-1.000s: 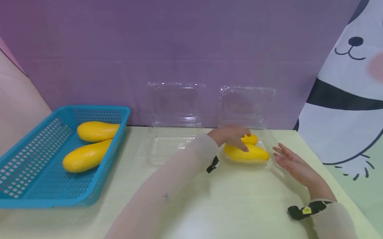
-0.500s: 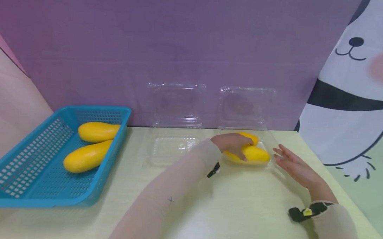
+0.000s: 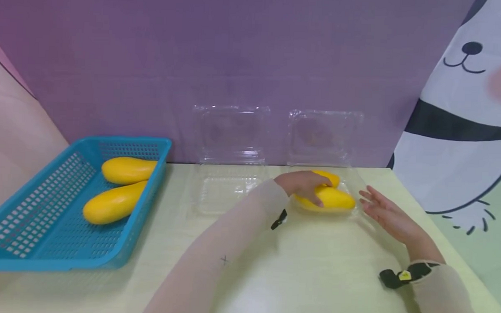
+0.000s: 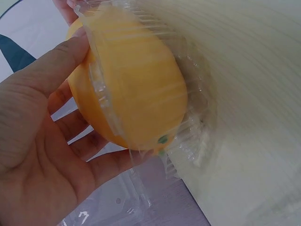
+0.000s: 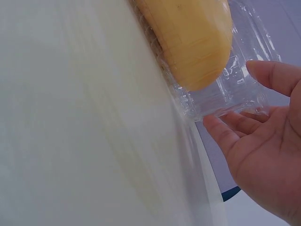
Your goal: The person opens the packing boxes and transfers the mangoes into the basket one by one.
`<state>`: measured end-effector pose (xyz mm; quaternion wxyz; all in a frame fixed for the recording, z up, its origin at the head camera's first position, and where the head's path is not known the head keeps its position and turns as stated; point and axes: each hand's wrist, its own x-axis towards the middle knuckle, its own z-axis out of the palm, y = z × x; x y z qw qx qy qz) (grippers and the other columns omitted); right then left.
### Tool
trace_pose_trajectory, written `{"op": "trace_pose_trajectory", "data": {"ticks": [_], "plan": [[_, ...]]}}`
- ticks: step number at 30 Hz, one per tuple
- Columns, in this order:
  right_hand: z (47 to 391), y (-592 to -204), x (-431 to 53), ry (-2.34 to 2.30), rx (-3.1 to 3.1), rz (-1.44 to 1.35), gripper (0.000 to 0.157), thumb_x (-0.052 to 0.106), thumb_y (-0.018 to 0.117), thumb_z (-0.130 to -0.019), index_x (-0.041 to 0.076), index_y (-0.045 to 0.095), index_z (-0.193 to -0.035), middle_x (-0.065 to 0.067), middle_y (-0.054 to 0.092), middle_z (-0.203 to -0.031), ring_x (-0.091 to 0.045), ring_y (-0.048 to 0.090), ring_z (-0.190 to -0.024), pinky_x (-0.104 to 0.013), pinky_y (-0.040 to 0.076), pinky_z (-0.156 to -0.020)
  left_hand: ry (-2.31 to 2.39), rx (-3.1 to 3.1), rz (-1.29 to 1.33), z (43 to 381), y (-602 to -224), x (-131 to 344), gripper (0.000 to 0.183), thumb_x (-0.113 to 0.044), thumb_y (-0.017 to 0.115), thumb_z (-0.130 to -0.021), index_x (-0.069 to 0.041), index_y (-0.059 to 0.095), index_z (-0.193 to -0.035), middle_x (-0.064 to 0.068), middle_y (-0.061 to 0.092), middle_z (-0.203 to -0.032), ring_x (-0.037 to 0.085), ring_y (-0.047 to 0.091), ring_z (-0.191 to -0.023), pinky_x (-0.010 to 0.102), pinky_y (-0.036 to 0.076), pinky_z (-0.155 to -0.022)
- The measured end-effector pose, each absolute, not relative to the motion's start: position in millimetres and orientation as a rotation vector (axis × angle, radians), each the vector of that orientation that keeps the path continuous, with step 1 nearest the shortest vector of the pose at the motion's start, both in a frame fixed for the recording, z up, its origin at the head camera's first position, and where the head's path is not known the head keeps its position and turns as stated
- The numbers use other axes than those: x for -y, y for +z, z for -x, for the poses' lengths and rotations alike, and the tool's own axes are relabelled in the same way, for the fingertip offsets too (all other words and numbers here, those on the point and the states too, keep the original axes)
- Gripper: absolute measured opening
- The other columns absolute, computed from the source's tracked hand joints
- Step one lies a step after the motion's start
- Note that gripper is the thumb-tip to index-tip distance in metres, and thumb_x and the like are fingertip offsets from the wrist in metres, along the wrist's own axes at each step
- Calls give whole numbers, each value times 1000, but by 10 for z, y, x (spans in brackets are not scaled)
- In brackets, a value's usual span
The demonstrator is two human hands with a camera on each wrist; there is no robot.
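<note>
Two oblong yellow fruits lie side by side in the right clear plastic clamshell box [image 3: 353, 178], the front fruit [image 3: 335, 199] nearer me and the back fruit [image 3: 331, 177] partly covered. My left hand [image 3: 303, 185] grips the front fruit at its left end. In the left wrist view, the thumb lies on one side of this fruit [image 4: 141, 80] and the fingers reach round the other, at the box's rim. My right hand [image 3: 391, 219] is held by the box's right side, fingers extended, palm towards it; in the right wrist view its fingertips are right at the clear wall.
A second clear clamshell box [image 3: 228, 192] stands open to the left, its lid [image 3: 231, 133] raised against the purple backdrop. At the far left, a blue plastic basket [image 3: 127, 235] holds two more yellow fruits [image 3: 114, 204]. A panda-print sheet [image 3: 461, 177] borders the table's right edge.
My left hand has shifted slightly, its thumb now lower over the front fruit and its fingers between the two fruits. The right hand has stayed beside the box.
</note>
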<state>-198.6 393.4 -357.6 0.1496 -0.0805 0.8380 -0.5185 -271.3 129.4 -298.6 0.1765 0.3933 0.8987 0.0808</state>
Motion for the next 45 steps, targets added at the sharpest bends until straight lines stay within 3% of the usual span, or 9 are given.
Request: {"op": "trace_pose_trajectory", "data": {"ticks": [4,9,23,26,30,31,34,38,45], "plan": [[1979,-3557,-3942,-1498,-2404,246,76,30,40,-101,7,-14,-149,-24,-7,-156,-48,4,-140,-37,26,-115,193,-2550,-1091,2701,-2955,-1324,65,-39,66,-87,-33,36,-144,-12,35,-150,11,33,-137,29,26,-116],[1987,-3549,-3960,-1540,-2383,272,76,29,41,-101,7,-13,-149,-25,-7,-155,-47,3,-140,-12,35,-104,123,-2558,-1052,2688,-2902,-1381,68,-38,67,-86,-35,34,-145,-14,35,-150,8,33,-136,28,26,-115],[2007,-3550,-3973,-1561,-2363,282,75,26,39,-102,5,-15,-149,-26,-9,-155,-45,1,-140,-14,34,-106,152,-2588,-1135,2695,-2957,-1476,64,-31,70,-85,-27,41,-142,-10,49,-136,8,45,-117,21,34,-107],[2011,-3554,-3979,-1563,-2366,294,75,26,39,-102,5,-15,-148,-26,-9,-154,-37,5,-144,-14,34,-107,151,-2605,-1111,2691,-2966,-1490,66,-31,70,-84,-29,40,-142,-11,48,-138,7,45,-119,21,34,-107],[1999,-3565,-3979,-1574,-2367,321,75,26,40,-102,4,-14,-148,-28,-8,-153,-2,27,-139,-10,35,-102,161,-2623,-1059,2654,-2967,-1492,67,-34,72,-82,-30,41,-142,-11,48,-136,6,45,-118,22,35,-106],[1996,-3567,-3976,-1573,-2368,322,75,26,40,-102,3,-14,-148,-29,-8,-153,-1,28,-138,-10,35,-102,166,-2628,-1044,2643,-2967,-1489,68,-35,72,-82,-30,41,-142,-11,48,-135,7,45,-117,22,36,-105],[1988,-3568,-3959,-1570,-2371,311,74,26,40,-102,4,-14,-148,-28,-8,-154,-8,25,-141,-11,35,-104,210,-2631,-987,2634,-2986,-1473,70,-38,73,-80,-31,41,-142,-9,47,-133,7,45,-114,25,38,-103],[1983,-3562,-3944,-1546,-2381,274,75,28,40,-102,6,-14,-149,-26,-8,-155,-42,5,-142,-19,33,-109,283,-2603,-951,2683,-3051,-1440,72,-42,73,-79,-35,39,-142,-8,43,-130,9,44,-111,29,41,-100],[1970,-3586,-3936,-1548,-2386,256,75,29,40,-102,6,-13,-149,-25,-7,-155,-48,4,-139,-17,35,-106,288,-2558,-985,2735,-3104,-1429,74,-44,71,-80,-34,36,-144,-6,40,-130,10,43,-110,29,42,-98]]}}
